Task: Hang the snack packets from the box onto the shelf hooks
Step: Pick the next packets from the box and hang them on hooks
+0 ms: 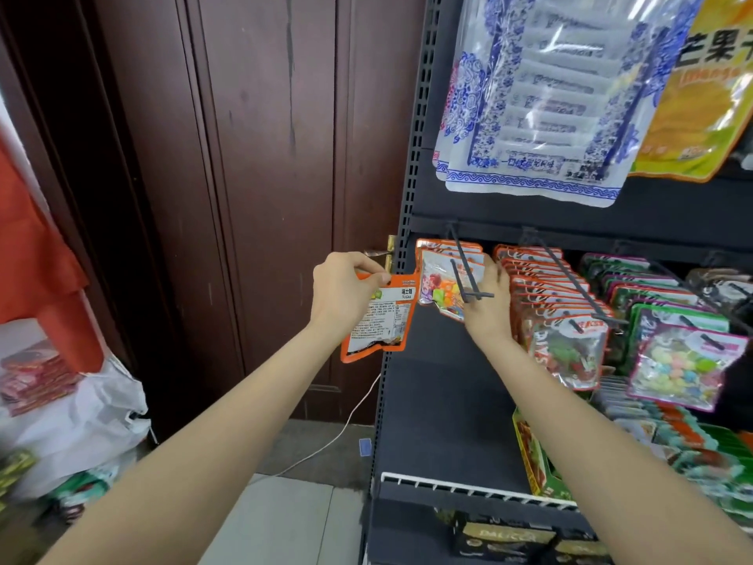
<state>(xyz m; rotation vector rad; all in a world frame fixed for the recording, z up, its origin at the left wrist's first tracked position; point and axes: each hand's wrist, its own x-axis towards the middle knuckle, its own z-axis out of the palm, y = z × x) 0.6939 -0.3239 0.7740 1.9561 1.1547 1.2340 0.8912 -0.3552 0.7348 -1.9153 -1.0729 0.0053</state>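
Head view: left hand point(346, 291) pinches orange packet point(381, 320); right hand point(489, 303), fingers straight, touches hook point(468, 275).

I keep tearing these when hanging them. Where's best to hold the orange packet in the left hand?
Pinch the orange packet at its stiff top edge, coming from its left, as the left hand does. That leaves the rest of the header clear for the hook.

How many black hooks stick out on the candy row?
4 that I can see: leftmost black metal hook, the orange-packet hook, the green-packet hook, one at the right edge. More may be hidden.
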